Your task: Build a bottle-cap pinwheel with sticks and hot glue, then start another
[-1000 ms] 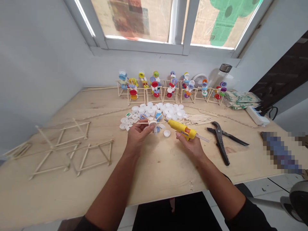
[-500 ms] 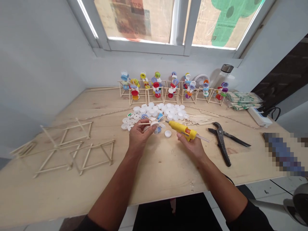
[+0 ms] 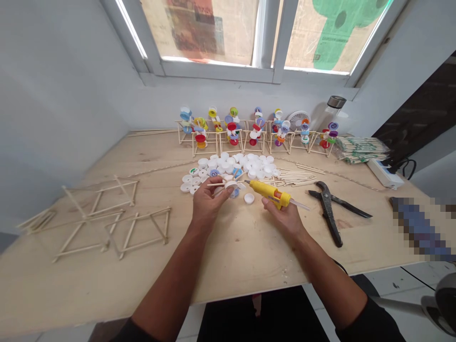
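Observation:
My left hand (image 3: 211, 200) is closed on a small wheel of bottle caps and sticks (image 3: 231, 184), with thumb and fingers pinching it. Its sticks poke out to the sides. In my right hand (image 3: 284, 213) is a yellow hot glue gun (image 3: 269, 192), its nozzle pointing left, close to the wheel's right side. A clear glue stick juts from the gun's back end. Between the hands a single white bottle cap (image 3: 249, 198) lies on the table. Behind the wheel spreads a pile of mostly white bottle caps (image 3: 228, 162).
Stick frames (image 3: 110, 223) lie at the left. Finished-looking cap wheels on stick stands (image 3: 255, 135) line the back. To the right are loose sticks (image 3: 297, 177), black pliers (image 3: 328, 209), bagged sticks (image 3: 361, 148), a power strip (image 3: 384, 173), a bottle (image 3: 333, 111) and a small fan (image 3: 298, 119).
The view has shifted very slightly. Both hands hold nearly the same pose, the glue gun's tip still close to the wheel.

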Available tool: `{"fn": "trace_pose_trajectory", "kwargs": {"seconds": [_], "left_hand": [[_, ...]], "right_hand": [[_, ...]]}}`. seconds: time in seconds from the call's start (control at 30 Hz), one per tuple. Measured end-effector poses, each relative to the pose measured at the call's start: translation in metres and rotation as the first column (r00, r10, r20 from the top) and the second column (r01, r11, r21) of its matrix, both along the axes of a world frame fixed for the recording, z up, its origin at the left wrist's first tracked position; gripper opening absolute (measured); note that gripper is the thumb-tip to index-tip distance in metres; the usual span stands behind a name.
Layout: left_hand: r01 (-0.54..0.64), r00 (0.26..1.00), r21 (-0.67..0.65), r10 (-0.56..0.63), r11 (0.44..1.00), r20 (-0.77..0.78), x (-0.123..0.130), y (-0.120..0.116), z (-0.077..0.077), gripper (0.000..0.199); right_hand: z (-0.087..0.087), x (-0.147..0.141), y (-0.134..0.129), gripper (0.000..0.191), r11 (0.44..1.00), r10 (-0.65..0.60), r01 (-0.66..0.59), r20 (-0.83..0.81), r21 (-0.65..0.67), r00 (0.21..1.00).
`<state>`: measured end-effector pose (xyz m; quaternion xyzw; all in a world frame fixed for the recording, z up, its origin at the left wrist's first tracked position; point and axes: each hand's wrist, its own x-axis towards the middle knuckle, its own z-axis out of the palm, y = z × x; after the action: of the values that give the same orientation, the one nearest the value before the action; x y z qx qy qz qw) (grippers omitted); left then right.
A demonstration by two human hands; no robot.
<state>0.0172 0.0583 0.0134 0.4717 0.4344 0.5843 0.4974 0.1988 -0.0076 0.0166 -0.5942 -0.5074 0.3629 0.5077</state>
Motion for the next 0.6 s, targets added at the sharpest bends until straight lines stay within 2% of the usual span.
{"fn": "trace_pose_trajectory", "kwargs": {"seconds": [0.3, 0.6], "left_hand": [[0.004, 1.0, 0.008, -0.004, 1.0, -0.004, -0.0006, -0.0002, -0.0006, 0.036], [-0.001, 0.997, 0.029, 0.003, 1.0, -0.071, -0.0012, 0.0007, -0.0038, 0.039]], "right_hand": [[0.001, -0.0013, 0.0004, 0.033, 1.0, -0.011, 0.011, -0.014, -0.006, 1.0], [-0.0024, 0.0003, 0.0003, 0.038, 0.999, -0.024, 0.024, 0.006, -0.025, 1.0]]}}
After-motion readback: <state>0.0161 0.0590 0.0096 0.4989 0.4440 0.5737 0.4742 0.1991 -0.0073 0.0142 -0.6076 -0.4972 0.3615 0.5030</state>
